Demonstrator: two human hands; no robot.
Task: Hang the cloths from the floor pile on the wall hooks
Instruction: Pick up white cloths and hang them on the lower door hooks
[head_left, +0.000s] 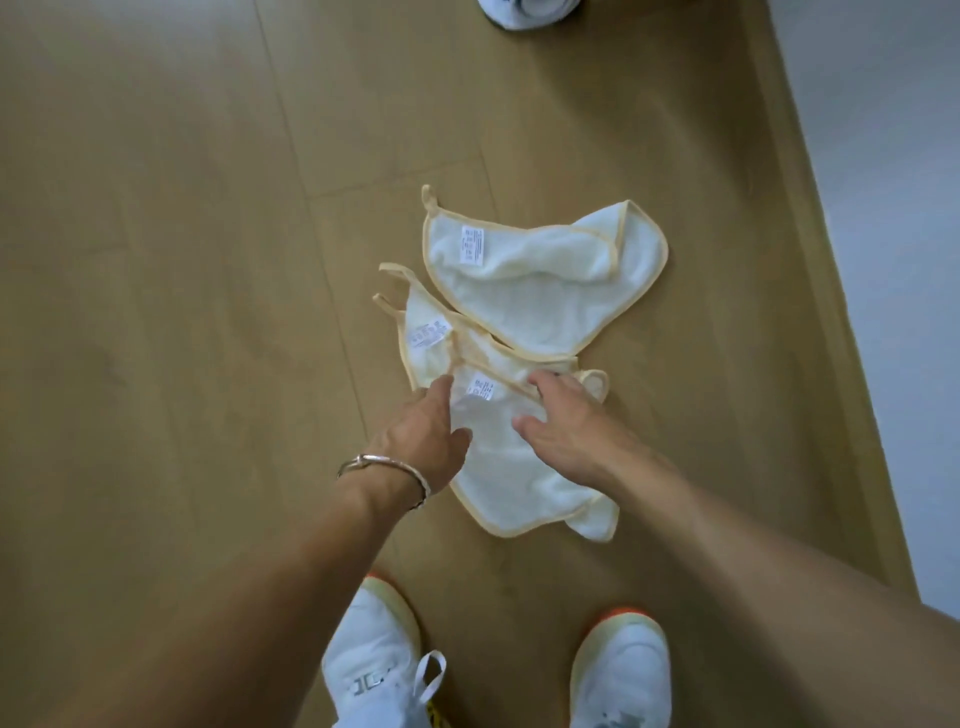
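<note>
Cloths, three: white terry pieces with pale yellow trim and hanging loops, lying overlapped on the tan wood-plank floor (182, 260) ahead of your feet. Far cloth (535, 280), rumpled, label up. Middle cloth (431, 332), mostly covered by the others. Near cloth (519, 483), under your hands. Left hand (421, 431): fingers straight and together, tips at the near cloth's trim, pinching nothing. Right hand (566, 421): fingers loosely spread over the same cloth (contact cannot be told). Silver bangle (384, 470) on your left wrist. White trainers (621, 670), orange-toed, just short of the pile. Pale wall (883, 208) at right.
</note>
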